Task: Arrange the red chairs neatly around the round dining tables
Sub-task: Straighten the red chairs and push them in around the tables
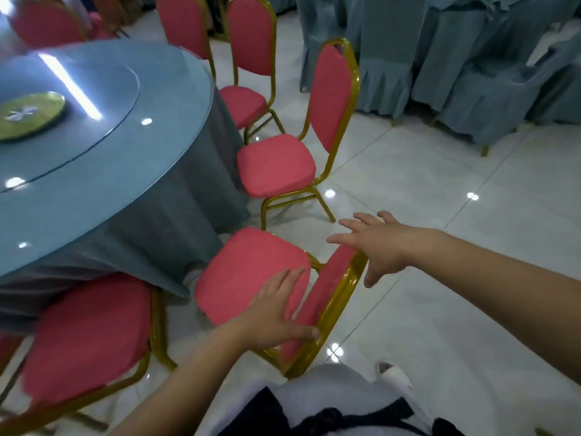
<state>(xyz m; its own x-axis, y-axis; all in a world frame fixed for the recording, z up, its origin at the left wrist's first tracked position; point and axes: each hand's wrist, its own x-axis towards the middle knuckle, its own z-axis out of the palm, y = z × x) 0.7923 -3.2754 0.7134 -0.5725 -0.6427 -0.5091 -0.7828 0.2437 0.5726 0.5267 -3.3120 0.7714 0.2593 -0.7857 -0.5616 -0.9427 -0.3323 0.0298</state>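
Both spread, left grip (276, 313) and right grip (380, 243) maybe touch the near red chair (245, 272). Push it straight under the worktop (110, 174).

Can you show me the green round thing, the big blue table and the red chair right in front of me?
green disc (30, 114): head view, its middle.
blue round table (103, 184): head view, bare glass top.
red chair in front (248, 272): head view, seat cushion.

Nearest red chair (248, 269), gold-framed, upright, seat toward the round table (132, 184); another chair (276, 165) just beyond.
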